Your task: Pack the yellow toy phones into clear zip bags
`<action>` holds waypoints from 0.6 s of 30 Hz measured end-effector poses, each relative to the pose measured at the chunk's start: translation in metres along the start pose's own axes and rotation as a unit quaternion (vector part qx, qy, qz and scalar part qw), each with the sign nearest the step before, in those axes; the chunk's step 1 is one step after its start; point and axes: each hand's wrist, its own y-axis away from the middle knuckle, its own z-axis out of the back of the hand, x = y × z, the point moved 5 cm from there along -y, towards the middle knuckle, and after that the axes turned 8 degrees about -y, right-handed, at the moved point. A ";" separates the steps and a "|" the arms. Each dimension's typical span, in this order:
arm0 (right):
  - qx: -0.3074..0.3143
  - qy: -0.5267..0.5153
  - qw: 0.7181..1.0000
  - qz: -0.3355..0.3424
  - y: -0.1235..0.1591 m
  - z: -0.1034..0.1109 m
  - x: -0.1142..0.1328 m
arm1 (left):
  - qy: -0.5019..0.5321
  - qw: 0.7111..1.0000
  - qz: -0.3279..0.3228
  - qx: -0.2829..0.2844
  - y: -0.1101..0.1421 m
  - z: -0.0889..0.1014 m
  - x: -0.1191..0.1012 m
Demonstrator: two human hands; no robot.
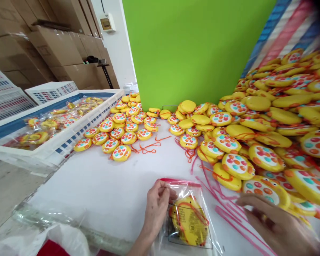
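Note:
My left hand (157, 204) pinches the upper left edge of a clear plastic zip bag (173, 233) with a pink top strip. Inside the bag lies a yellow duck-like pop toy (190, 222), its printed back up, with an orange cord across it. Over on the right, my right hand (277, 220) is slightly blurred, its fingers curved and apart, with nothing visible in them. It hovers beside a heap of yellow toys (238, 165) with coloured round buttons. Pink plastic strips (229, 218) lie between the bag and that hand.
A white crate (50, 140) at the left holds bagged toys (58, 119). Loose toys (121, 153) with orange cords sit on the white table (96, 185). A green panel (192, 49) stands behind. Cardboard boxes (56, 46) are stacked at the back left.

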 end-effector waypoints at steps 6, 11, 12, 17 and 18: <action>0.224 -0.161 0.960 -0.038 -0.049 -0.059 0.044 | 0.017 1.000 -0.006 0.000 0.000 -0.001 0.000; 0.270 -0.283 0.917 -0.081 -0.054 -0.082 0.037 | 0.020 1.000 -0.013 0.011 -0.001 0.000 0.002; 0.269 -0.289 0.915 -0.085 -0.053 -0.083 0.034 | 0.021 1.000 -0.017 0.015 -0.001 0.000 0.002; 0.236 -0.297 0.923 -0.073 -0.044 -0.076 0.027 | 0.012 0.999 -0.029 0.004 0.001 0.008 0.003; 0.232 -0.293 0.925 -0.068 -0.042 -0.074 0.027 | 0.005 0.999 -0.035 0.001 0.001 0.010 0.003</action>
